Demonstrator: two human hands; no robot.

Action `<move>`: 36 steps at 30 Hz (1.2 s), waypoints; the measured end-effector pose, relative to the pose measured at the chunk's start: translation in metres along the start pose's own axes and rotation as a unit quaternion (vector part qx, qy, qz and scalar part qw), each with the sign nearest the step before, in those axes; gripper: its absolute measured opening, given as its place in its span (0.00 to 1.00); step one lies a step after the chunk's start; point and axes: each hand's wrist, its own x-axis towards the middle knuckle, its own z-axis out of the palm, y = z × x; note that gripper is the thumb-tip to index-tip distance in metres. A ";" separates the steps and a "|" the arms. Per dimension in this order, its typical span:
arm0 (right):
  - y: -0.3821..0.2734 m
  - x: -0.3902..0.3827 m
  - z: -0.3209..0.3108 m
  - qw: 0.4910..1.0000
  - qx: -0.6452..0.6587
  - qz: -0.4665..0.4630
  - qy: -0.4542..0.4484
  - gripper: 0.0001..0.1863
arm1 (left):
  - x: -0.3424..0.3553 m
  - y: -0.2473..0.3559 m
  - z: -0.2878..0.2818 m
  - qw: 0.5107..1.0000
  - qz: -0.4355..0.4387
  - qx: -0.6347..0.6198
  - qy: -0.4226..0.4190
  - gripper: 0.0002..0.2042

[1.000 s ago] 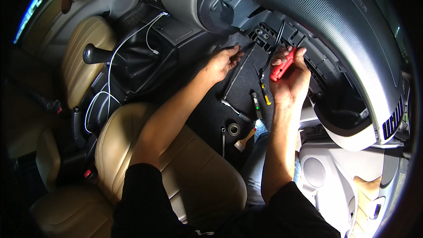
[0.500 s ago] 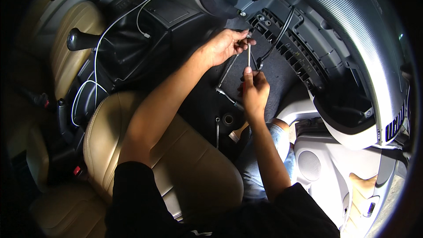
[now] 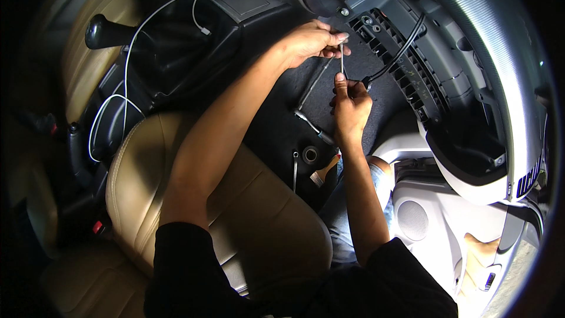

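Tan leather seat (image 3: 247, 224) below, black underside of the dashboard (image 3: 406, 65) above, and between them the left hand (image 3: 306, 44) and right hand (image 3: 351, 106) each pinch an end of a thin metal rod (image 3: 341, 62), seemingly lining it up; next comes careful seating.

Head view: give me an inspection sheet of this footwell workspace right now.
Surface: dark floor mat, tan seat beside it.
Job's things: thin metal rod held upright between both hands, under the open dash.
Clutter: socket, ratchet, small wrench on the mat.
Grippers: left hand pinches the rod's top; right hand grips its lower end.
Cables: black cable hanging from the dash; white cable across the console.
Surroundings: gear lever, door panel.
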 end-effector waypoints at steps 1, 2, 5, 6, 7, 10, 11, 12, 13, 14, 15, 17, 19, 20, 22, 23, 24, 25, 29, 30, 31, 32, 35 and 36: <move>0.003 0.000 0.002 0.999 0.031 -0.011 0.005 0.19 | 0.001 0.000 0.000 1.000 0.001 0.012 -0.001 0.13; 0.005 0.001 0.005 0.999 0.028 -0.022 0.019 0.19 | 0.002 0.001 0.001 1.000 0.002 0.023 0.001 0.13; 0.009 0.004 0.018 0.997 0.040 -0.041 0.043 0.19 | 0.003 0.003 0.005 0.998 0.037 0.053 0.025 0.14; 0.008 0.006 0.024 0.997 0.049 -0.043 0.049 0.19 | 0.002 0.003 0.006 0.996 0.051 0.067 0.031 0.14; 0.008 0.007 0.029 0.995 0.088 -0.020 0.031 0.18 | 0.003 0.004 0.006 0.994 0.054 0.072 0.053 0.15; 0.002 0.015 0.040 0.982 0.185 0.029 -0.019 0.17 | 0.004 0.005 0.001 0.990 0.079 0.098 0.071 0.15; -0.001 0.019 0.045 0.975 0.215 0.042 -0.034 0.16 | 0.004 0.005 -0.002 0.990 0.083 0.094 0.065 0.17; -0.004 0.023 0.050 0.968 0.246 0.043 -0.037 0.16 | 0.004 0.004 -0.005 0.981 0.085 0.151 0.083 0.16; -0.007 0.027 0.057 0.959 0.277 0.044 -0.039 0.16 | 0.005 0.005 -0.008 0.969 0.087 0.208 0.105 0.16; -0.010 0.032 0.064 0.947 0.314 0.034 -0.052 0.16 | 0.006 0.005 -0.010 0.952 0.089 0.265 0.126 0.16; -0.012 0.036 0.068 0.943 0.326 0.045 -0.052 0.16 | 0.007 0.006 -0.015 0.939 0.089 0.308 0.123 0.18; -0.015 0.041 0.078 0.932 0.353 0.038 -0.065 0.16 | 0.014 0.010 -0.020 0.917 0.079 0.365 0.143 0.20; -0.015 0.045 0.083 0.921 0.382 0.035 -0.072 0.15 | 0.018 0.012 -0.023 0.918 0.015 0.373 0.132 0.22; -0.014 0.046 0.085 0.921 0.382 0.035 -0.071 0.15 | 0.019 0.011 -0.026 0.923 0.022 0.363 0.129 0.22; -0.012 0.049 0.088 0.916 0.394 0.024 -0.070 0.15 | 0.020 0.008 -0.028 0.934 0.046 0.332 0.122 0.21; -0.011 0.049 0.088 0.916 0.394 0.024 -0.068 0.14 | 0.021 0.005 -0.028 0.940 0.058 0.315 0.119 0.20; -0.010 0.050 0.089 0.915 0.397 0.021 -0.070 0.14 | 0.022 0.003 -0.029 0.944 0.066 0.303 0.116 0.20; -0.010 0.050 0.089 0.913 0.402 0.017 -0.071 0.14 | 0.022 0.002 -0.030 0.947 0.070 0.293 0.114 0.20; -0.010 0.049 0.090 0.913 0.401 0.017 -0.070 0.14 | 0.026 -0.002 -0.032 0.952 0.074 0.277 0.102 0.18; -0.010 0.049 0.090 0.913 0.403 0.016 -0.066 0.14 | 0.026 -0.002 -0.033 0.953 0.071 0.278 0.098 0.18; -0.011 0.049 0.090 0.912 0.405 0.016 -0.063 0.14 | 0.026 -0.001 -0.033 0.953 0.068 0.279 0.093 0.18; -0.011 0.049 0.089 0.910 0.408 0.017 -0.067 0.13 | 0.026 0.000 -0.034 0.957 0.062 0.272 0.082 0.18; -0.011 0.051 0.088 0.910 0.405 0.015 -0.084 0.12 | 0.022 0.003 -0.036 0.960 0.063 0.263 0.071 0.19; -0.011 0.052 0.088 0.913 0.397 0.013 -0.090 0.12 | 0.019 0.004 -0.037 0.957 0.074 0.268 0.080 0.19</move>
